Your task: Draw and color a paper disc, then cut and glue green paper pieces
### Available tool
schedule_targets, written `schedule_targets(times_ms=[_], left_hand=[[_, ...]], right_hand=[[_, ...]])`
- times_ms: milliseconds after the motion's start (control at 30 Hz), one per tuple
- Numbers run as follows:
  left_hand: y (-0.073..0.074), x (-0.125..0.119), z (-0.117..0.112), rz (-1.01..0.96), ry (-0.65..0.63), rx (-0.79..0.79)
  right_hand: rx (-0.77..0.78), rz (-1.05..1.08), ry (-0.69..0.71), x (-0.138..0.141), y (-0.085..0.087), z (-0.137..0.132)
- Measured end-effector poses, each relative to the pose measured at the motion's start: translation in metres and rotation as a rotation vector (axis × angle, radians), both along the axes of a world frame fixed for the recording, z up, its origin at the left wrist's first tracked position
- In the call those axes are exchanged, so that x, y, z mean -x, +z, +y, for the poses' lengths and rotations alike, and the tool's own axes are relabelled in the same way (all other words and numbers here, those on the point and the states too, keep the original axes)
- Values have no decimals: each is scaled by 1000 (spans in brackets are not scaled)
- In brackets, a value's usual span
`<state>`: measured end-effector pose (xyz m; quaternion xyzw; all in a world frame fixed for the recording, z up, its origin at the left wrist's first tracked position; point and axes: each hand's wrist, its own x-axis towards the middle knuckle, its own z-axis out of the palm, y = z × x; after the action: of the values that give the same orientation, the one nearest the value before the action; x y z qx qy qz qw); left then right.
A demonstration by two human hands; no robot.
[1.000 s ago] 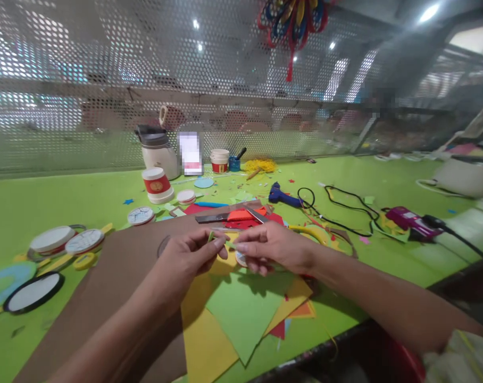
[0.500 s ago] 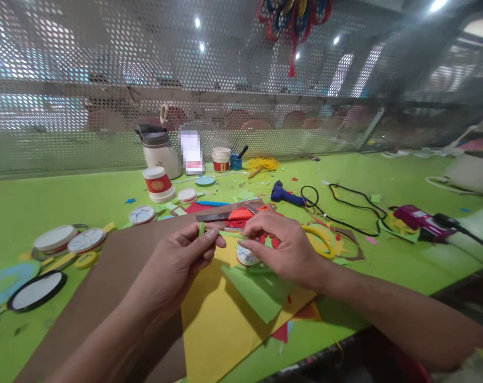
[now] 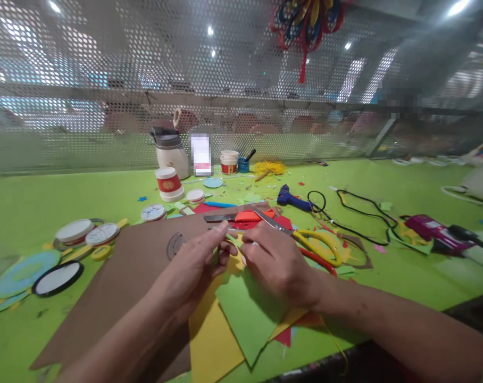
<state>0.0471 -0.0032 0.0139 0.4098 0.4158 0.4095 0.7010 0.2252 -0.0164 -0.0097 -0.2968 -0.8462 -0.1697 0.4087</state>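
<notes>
My left hand (image 3: pixel 201 260) is closed in a pinch on a narrow green paper strip (image 3: pixel 232 242), partly hidden by the fingers. Close against it, my right hand (image 3: pixel 275 260) has its fingers curled round the strip's other end, and its fingertips are largely covered. Beneath both hands lie a green paper sheet (image 3: pixel 249 314) and a yellow paper sheet (image 3: pixel 211 340), on top of brown card (image 3: pixel 146 287). Just beyond the right hand are scissors (image 3: pixel 319 247) with yellow and red handles. An orange box cutter (image 3: pixel 254 215) lies past the fingertips.
A blue glue gun (image 3: pixel 293 199) and its black cord lie to the right, near a purple device (image 3: pixel 433 231). Left are round white lids (image 3: pixel 74 231) and a black-rimmed disc (image 3: pixel 58 278). Behind stand a red-and-white paper cup (image 3: pixel 169 184), a kettle (image 3: pixel 172 157) and a phone (image 3: pixel 200 154).
My hands have come together, and the strip stretched between them is now mostly hidden. The green sheet has shifted and shows more. The view has turned slightly left.
</notes>
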Motion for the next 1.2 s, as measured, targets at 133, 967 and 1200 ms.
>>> schedule_targets(times_ms=[133, 967, 1200], left_hand=[[-2, -1, -2, 96, -15, -68], [5, 9, 8, 117, 52, -62], [4, 4, -2, 123, -5, -47]], right_hand=[[-28, -48, -40, 7, -9, -1], [316, 337, 249, -10, 14, 2], [322, 192, 278, -10, 16, 4]])
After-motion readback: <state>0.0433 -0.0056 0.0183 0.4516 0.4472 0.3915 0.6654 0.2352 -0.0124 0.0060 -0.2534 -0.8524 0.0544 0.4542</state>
